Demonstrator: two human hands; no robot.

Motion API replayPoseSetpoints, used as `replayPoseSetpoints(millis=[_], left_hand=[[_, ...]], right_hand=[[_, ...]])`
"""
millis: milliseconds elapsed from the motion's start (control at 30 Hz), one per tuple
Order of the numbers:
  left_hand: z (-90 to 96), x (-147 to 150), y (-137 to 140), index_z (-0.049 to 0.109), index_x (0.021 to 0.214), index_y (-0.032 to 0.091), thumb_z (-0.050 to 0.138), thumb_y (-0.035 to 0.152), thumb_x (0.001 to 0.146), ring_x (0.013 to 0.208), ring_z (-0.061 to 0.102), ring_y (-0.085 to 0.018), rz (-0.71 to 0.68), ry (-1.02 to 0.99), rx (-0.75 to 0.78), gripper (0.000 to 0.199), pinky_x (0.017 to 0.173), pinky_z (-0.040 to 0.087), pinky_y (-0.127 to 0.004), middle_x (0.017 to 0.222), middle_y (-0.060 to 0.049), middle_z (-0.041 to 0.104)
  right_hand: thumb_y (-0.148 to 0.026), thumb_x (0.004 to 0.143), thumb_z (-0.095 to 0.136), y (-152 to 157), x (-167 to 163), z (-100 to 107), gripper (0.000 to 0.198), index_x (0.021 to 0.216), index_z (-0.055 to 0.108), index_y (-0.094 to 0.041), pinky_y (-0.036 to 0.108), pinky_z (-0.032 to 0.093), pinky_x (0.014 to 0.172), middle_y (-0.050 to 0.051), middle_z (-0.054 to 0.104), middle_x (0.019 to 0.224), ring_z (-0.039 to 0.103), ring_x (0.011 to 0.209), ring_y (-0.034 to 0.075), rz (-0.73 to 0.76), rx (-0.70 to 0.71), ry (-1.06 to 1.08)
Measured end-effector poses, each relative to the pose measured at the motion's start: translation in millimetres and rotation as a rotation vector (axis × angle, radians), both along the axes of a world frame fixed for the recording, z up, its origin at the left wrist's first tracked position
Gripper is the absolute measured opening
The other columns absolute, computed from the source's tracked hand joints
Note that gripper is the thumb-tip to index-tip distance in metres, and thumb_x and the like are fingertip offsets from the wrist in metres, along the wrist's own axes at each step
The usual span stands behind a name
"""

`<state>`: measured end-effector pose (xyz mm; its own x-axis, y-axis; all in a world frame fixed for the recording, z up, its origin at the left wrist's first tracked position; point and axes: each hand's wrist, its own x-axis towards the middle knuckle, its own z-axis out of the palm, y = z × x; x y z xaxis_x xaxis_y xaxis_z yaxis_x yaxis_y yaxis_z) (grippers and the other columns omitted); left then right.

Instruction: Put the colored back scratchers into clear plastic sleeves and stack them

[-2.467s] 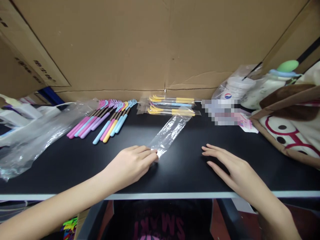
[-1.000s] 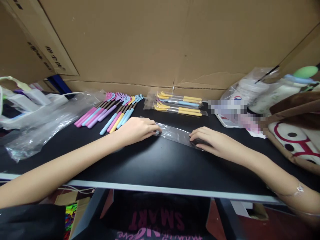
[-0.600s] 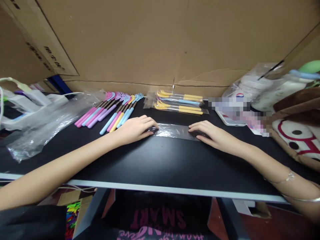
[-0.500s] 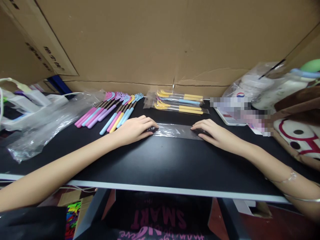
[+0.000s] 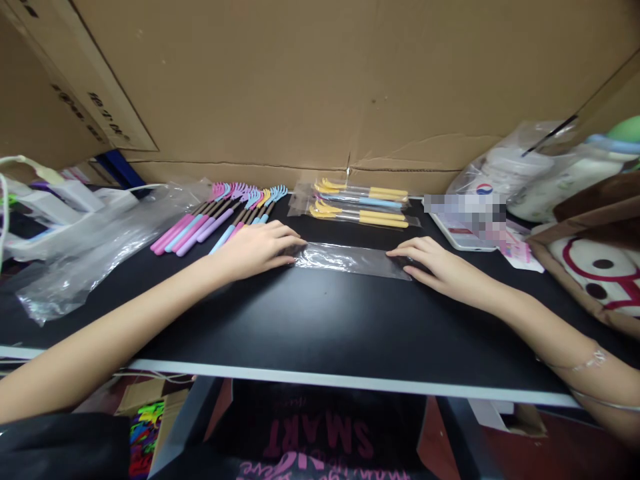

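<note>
Several clear plastic sleeves (image 5: pixel 363 221) lie side by side at the back of the black table (image 5: pixel 325 327), holding yellow and blue back scratchers, while one flat sleeve (image 5: pixel 345 259) lies crosswise in front of them, between the two hands. At the right, a clear bag (image 5: pixel 527 137) stands around a white lidded cup (image 5: pixel 515 163), and below the table at the left an open box (image 5: pixel 175 407) holds brightly coloured pieces (image 5: pixel 145 427). The left hand (image 5: pixel 257 250), palm down, is at the flat sleeve's left end with thumb and fingers parted; the right hand (image 5: pixel 440 267) is at the other end, likewise parted. Neither hand is closed around the sleeve. Loose back scratchers (image 5: pixel 200 227) fan out beyond the left hand, which hides some of their handles. Further left are a crumpled plastic bag (image 5: pixel 100 253) and a white power strip (image 5: pixel 50 233); a brown-and-white cloth bag (image 5: pixel 600 267) sits at the right edge, and cardboard (image 5: pixel 310 87) walls the back.
</note>
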<state>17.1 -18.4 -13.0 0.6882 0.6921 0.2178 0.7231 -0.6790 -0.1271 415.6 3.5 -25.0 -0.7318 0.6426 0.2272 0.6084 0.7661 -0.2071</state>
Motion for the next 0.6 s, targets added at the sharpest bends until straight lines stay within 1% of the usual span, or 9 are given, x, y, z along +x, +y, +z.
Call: replayPoseSetpoints(millis=[67, 133, 200, 300, 400, 500, 600], left_hand=[[11.6, -8, 5, 0.071, 0.117, 0.024, 0.048, 0.043, 0.103, 0.111, 0.065, -0.023, 0.122, 0.041, 0.052, 0.033, 0.086, 0.051, -0.03, 0.117, -0.006, 0.073], [22.2, -16, 12, 0.073, 0.106, 0.024, 0.048, 0.044, 0.101, 0.104, 0.067, -0.024, 0.311, 0.078, 0.085, 0.031, 0.075, 0.049, -0.029, 0.105, -0.006, 0.075], [29.4, -22, 19, 0.072, 0.103, 0.024, 0.049, 0.047, 0.098, 0.1, 0.069, -0.027, 0.501, 0.106, 0.073, 0.033, 0.068, 0.047, -0.028, 0.1, -0.007, 0.076], [32.3, -25, 30, 0.071, 0.107, 0.022, 0.049, 0.056, 0.095, 0.1, 0.071, -0.032, 0.682, 0.159, -0.01, 0.042, 0.069, 0.046, -0.031, 0.102, -0.009, 0.077], [29.3, -22, 37, 0.071, 0.11, 0.022, 0.049, 0.063, 0.091, 0.1, 0.071, -0.035, 0.766, 0.198, -0.094, 0.049, 0.073, 0.046, -0.033, 0.102, -0.011, 0.077], [24.9, -16, 40, 0.071, 0.112, 0.022, 0.048, 0.064, 0.091, 0.099, 0.071, -0.036, 0.772, 0.197, -0.111, 0.052, 0.074, 0.046, -0.035, 0.098, -0.013, 0.077], [21.6, -12, 42, 0.074, 0.108, 0.021, 0.046, 0.059, 0.091, 0.1, 0.071, -0.037, 0.765, 0.201, -0.104, 0.05, 0.077, 0.046, -0.037, 0.098, -0.014, 0.077]], right_hand=[[-0.029, 0.1, 0.046, 0, -1, 1, 0.034, 0.127, 0.064, -0.022, 0.048, 0.052, 0.097, 0.013, 0.067, 0.118, 0.062, 0.112, 0.028, 0.004, 0.006, -0.008], [-0.028, 0.1, 0.045, 0, -1, 1, 0.034, 0.127, 0.064, -0.021, 0.048, 0.052, 0.097, 0.013, 0.067, 0.118, 0.063, 0.112, 0.028, 0.009, 0.012, -0.013], [-0.028, 0.1, 0.045, 0, -2, 1, 0.033, 0.127, 0.064, -0.022, 0.047, 0.052, 0.096, 0.013, 0.067, 0.118, 0.063, 0.112, 0.028, 0.01, 0.02, -0.016], [-0.029, 0.1, 0.044, -1, -2, 1, 0.034, 0.127, 0.063, -0.022, 0.048, 0.053, 0.096, 0.013, 0.067, 0.118, 0.063, 0.111, 0.028, 0.004, 0.028, -0.024], [-0.03, 0.1, 0.043, -3, -2, 2, 0.035, 0.127, 0.063, -0.021, 0.049, 0.053, 0.096, 0.014, 0.067, 0.119, 0.063, 0.111, 0.029, -0.004, 0.023, -0.039], [-0.029, 0.1, 0.042, -5, -3, 3, 0.036, 0.127, 0.064, -0.02, 0.049, 0.054, 0.095, 0.015, 0.067, 0.119, 0.064, 0.11, 0.029, -0.012, 0.018, -0.048], [-0.029, 0.1, 0.042, -6, -4, 4, 0.036, 0.128, 0.064, -0.021, 0.049, 0.054, 0.095, 0.015, 0.067, 0.12, 0.064, 0.111, 0.03, -0.021, 0.019, -0.053]])
